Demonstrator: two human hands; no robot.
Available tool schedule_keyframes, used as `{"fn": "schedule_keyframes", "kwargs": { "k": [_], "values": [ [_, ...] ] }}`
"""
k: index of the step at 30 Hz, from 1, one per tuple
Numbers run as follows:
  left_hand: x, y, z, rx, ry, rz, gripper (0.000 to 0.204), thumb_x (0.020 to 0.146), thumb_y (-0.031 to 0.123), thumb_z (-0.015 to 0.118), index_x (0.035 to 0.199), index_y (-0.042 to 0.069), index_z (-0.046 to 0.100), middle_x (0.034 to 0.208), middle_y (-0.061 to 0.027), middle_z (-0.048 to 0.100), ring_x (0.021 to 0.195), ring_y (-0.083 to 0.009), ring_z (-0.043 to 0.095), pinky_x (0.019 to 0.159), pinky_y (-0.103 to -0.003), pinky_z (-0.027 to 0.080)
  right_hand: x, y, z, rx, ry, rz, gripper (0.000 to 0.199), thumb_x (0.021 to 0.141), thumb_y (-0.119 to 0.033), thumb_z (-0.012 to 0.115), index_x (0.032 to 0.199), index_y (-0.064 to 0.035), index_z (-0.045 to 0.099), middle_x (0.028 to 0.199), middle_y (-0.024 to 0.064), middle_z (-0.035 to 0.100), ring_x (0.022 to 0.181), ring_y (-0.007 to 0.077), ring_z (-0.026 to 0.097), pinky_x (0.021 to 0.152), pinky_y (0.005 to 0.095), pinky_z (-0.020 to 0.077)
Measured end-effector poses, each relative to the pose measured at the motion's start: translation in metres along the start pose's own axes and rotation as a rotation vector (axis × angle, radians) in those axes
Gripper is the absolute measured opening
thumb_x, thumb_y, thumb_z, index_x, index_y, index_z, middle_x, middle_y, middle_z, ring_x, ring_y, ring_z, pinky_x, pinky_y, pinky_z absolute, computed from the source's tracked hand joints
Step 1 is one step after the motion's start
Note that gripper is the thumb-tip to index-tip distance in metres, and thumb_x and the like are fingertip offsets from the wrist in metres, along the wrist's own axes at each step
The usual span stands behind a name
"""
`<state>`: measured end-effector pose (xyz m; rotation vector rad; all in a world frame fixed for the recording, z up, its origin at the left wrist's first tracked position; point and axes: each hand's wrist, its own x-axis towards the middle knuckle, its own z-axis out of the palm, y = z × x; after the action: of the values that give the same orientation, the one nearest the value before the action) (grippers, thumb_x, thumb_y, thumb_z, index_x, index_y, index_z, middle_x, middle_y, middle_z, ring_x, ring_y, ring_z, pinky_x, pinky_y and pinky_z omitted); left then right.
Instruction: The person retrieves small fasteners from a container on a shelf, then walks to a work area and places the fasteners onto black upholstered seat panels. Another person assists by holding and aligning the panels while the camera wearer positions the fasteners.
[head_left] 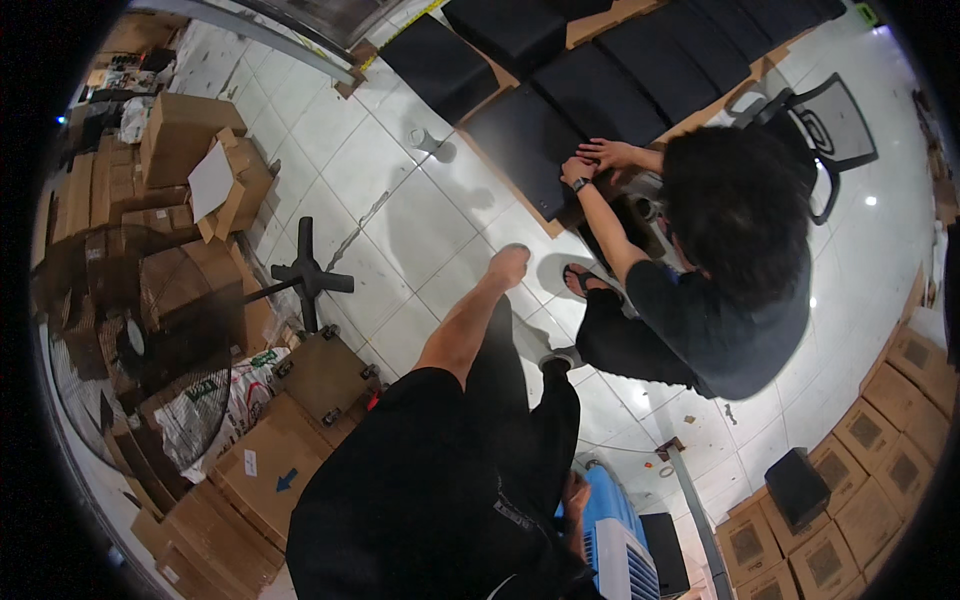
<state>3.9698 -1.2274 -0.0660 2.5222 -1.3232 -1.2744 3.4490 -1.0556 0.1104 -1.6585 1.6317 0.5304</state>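
My left hand (511, 263) hangs over the tiled floor in the middle, touching nothing that I can see. Its fingers look curled beneath it, but they are blurred and mostly hidden. Low in the view, my right hand (577, 497) is beside a blue and white air cooler (612, 510), partly covered by my black clothing. Whether it touches the cooler I cannot tell, and its fingers do not show clearly. Ahead to the right, a co-worker in dark clothes (715, 320) bends with both hands (595, 162) on a black padded block (525, 140).
More black blocks (690, 50) stand in rows on cardboard. A clear cup-like thing (422, 140) is on the floor. Left are a black cross-shaped base (308, 274), a mesh fan guard (190, 400) and brown cartons (195, 130). Right are a mesh chair (838, 125) and stacked cartons (870, 510).
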Motion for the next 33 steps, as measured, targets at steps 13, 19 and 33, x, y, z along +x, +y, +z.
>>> {"fn": "schedule_keyframes", "kwargs": {
  "k": [13, 19, 33],
  "values": [
    [0.217, -0.066, 0.025, 0.246, 0.049, 0.364, 0.054, 0.086, 0.003, 0.056, 0.140, 0.005, 0.045, 0.140, -0.0229, 0.046, 0.121, -0.0390, 0.054, 0.101, -0.048, 0.047, 0.631, -0.466, 0.011, -1.696, 0.584, -0.923, 0.023, 0.079, -0.036, 0.076, 0.092, -0.0194, 0.067, 0.100, 0.0047, 0.053, 0.105, 0.0166, 0.054, 0.096, 0.0408, 0.0396],
    [0.244, -0.081, 0.040, 0.158, 0.124, 0.428, 0.038, 0.087, 0.005, 0.059, 0.124, 0.008, 0.062, 0.126, -0.0148, 0.052, 0.118, -0.0331, 0.053, 0.099, -0.048, 0.046, 0.661, -0.465, 0.010, -1.913, 0.739, -0.997, 0.019, 0.078, -0.036, 0.077, 0.086, -0.0212, 0.068, 0.105, 0.0026, 0.050, 0.106, 0.0159, 0.050, 0.097, 0.0399, 0.0371],
    [0.249, -0.086, 0.050, 0.032, 0.165, 0.410, 0.024, 0.081, 0.014, 0.072, 0.105, 0.014, 0.075, 0.123, -0.0058, 0.053, 0.120, -0.0250, 0.050, 0.099, -0.048, 0.042, 0.412, -0.316, 0.006, -0.759, 0.215, -0.567, 0.034, 0.083, -0.045, 0.068, 0.093, -0.0120, 0.070, 0.099, 0.0131, 0.058, 0.096, 0.0264, 0.057, 0.087, 0.0450, 0.0423]
  ]
}}
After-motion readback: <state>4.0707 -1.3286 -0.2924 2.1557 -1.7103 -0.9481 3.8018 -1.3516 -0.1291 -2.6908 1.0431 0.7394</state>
